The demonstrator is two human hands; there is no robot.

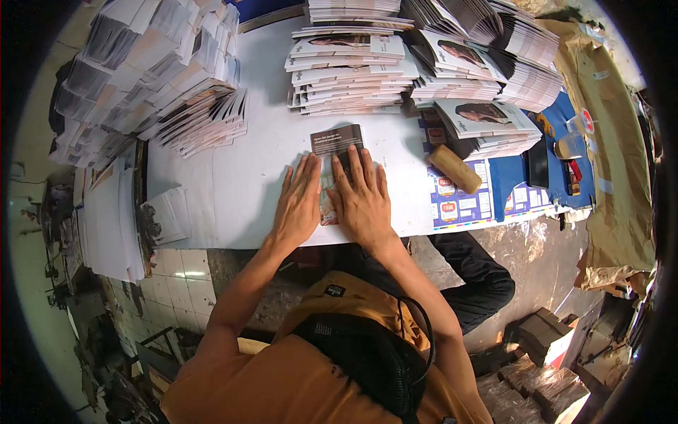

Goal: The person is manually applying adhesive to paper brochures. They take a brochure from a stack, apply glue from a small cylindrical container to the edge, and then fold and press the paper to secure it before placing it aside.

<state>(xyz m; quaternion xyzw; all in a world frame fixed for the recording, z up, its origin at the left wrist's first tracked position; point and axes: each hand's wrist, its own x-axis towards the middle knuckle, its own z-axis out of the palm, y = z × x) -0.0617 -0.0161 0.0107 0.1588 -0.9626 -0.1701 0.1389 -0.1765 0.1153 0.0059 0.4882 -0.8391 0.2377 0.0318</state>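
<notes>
A small printed leaflet [337, 138] with a dark brown top lies on the white tabletop in front of me, near the table's front edge. Both palms press down on it. My left hand [296, 205] rests over its left side with the fingers straight and close together. Across its right side lies my right hand [364, 198], flat, with the fingers a little spread. Neither hand grips anything. Much of the leaflet is hidden beneath them; a strip of its printed face shows between the hands.
Stacked folded leaflets [346, 78] stand beyond my hands, with more piles [487, 120] to the right. A tall heap of bundled leaflets [141, 78] fills the left. A tan cylinder [455, 169], a black phone [537, 166] and a plastic cup [569, 147] lie at the right.
</notes>
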